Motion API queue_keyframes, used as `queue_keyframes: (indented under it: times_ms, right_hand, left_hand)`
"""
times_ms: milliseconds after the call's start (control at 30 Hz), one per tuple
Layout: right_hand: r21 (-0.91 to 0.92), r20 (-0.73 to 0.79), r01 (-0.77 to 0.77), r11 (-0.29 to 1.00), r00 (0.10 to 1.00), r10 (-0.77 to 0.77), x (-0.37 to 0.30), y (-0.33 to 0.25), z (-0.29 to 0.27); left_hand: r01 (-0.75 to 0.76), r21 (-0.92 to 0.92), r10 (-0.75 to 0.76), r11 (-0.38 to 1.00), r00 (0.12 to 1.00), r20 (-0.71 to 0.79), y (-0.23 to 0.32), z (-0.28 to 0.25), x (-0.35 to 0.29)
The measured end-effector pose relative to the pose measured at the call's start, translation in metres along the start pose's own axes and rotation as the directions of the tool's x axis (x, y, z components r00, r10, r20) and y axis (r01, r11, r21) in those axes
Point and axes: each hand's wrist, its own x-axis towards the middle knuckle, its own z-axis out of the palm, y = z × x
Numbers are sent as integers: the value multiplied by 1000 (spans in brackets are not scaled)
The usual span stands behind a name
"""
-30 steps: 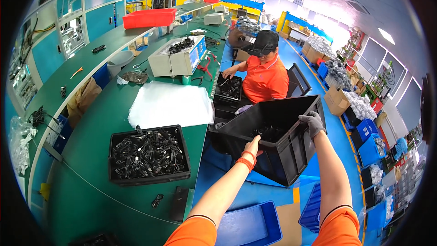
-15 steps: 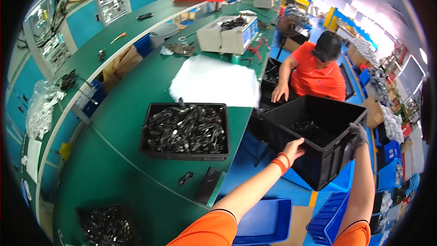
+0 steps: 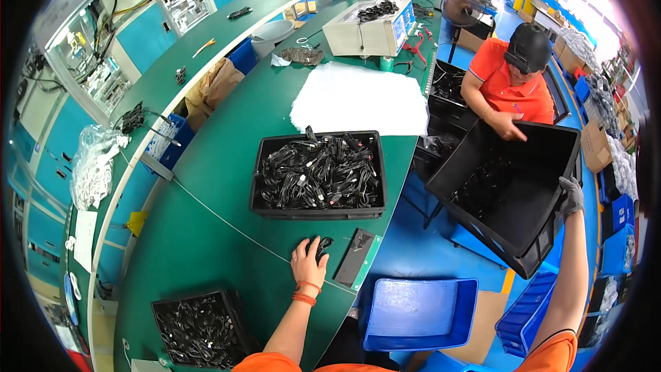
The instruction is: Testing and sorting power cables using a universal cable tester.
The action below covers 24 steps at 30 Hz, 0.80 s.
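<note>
My left hand (image 3: 308, 263), with an orange band at the wrist, is over the green table beside a small coiled black cable (image 3: 325, 246). Its fingers are apart, with the cable between thumb and fingertips; a firm grip is not visible. My right hand (image 3: 571, 197), in a grey glove, is closed on the right rim of a large black crate (image 3: 475, 217). The crate is tilted off the table's right side, with some black cables (image 3: 485, 182) inside. A co-worker's hand (image 3: 508, 126) is at its far rim. A black tray (image 3: 317, 213) heaped with bundled cables stands ahead of my left hand.
A dark flat block (image 3: 354, 256) lies at the table edge. Another cable-filled black tray (image 3: 237, 317) is near left. White sheeting (image 3: 358, 100) and a beige machine (image 3: 365, 31) are farther back. Blue bins (image 3: 420, 313) stand below, to the right.
My left hand has left the crate's near rim and moved left to the coiled cable. The crate tilts more, still in my right hand. The co-worker's hand has come to its far rim.
</note>
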Motion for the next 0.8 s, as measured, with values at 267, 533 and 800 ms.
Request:
queue_keyframes:
  times_ms: [267,533,800]
  right_hand:
    - [86,145,-31,996,989,19,30,-16,16]
    - [-705,-15,550,449,621,-784,-13,-128,73]
    - [-120,334,975,186,216,-917,-277,-80,203]
  left_hand:
    - [-24,81,8,996,981,192,-14,23,11]
    - [-175,-191,98,966,928,-358,12,-45,81]
    - [229,-113,-254,967,904,-344,-61,-75,173]
